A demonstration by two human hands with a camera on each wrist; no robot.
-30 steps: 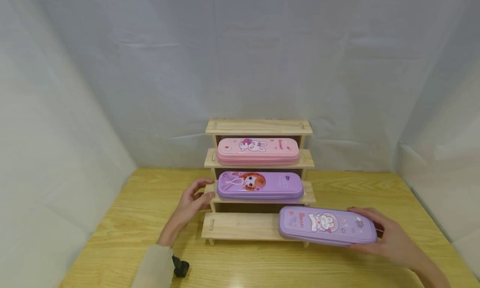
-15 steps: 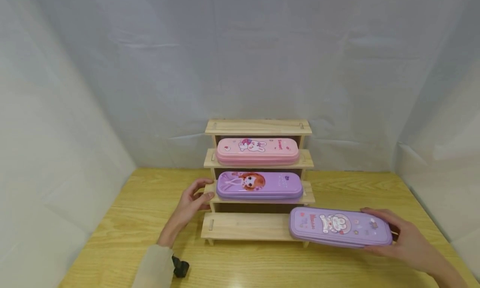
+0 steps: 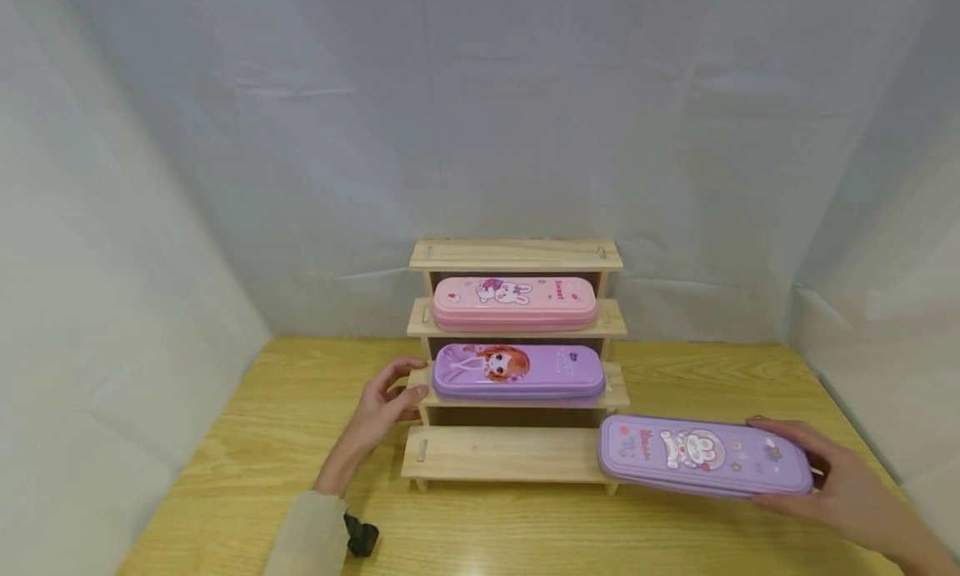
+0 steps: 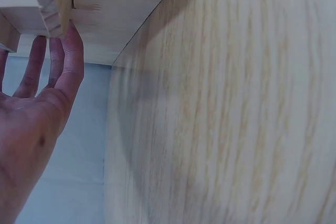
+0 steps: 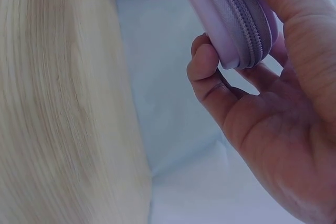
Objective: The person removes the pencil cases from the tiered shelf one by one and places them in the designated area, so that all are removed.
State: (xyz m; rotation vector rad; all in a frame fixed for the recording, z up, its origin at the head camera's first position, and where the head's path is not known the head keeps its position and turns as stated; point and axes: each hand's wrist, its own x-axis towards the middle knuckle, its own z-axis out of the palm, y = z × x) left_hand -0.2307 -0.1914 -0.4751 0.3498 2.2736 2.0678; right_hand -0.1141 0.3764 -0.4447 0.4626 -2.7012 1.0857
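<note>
My right hand (image 3: 851, 493) grips the right end of a lilac zippered pencil case (image 3: 705, 457) with a rabbit picture. The case's left end is at the right end of the bottom step of a wooden stepped rack (image 3: 502, 455); most of it sticks out past the rack. In the right wrist view, thumb and fingers are curled round the case's zippered end (image 5: 241, 22). My left hand (image 3: 378, 409) holds the left end of the step above, thumb in front and fingers behind. The left wrist view shows those fingers (image 4: 71, 72) against the wood.
A purple pencil case (image 3: 517, 372) with a girl picture lies on the second step from the bottom. Above it, a pink case (image 3: 516, 303) lies on the third. White sheeting (image 3: 525, 126) encloses the wooden table (image 3: 300, 426). A small black object (image 3: 362, 536) is beside the left sleeve.
My right hand has drawn the lilac pencil case to the right, off most of the bottom step. The left hand has stayed in place on the rack.
</note>
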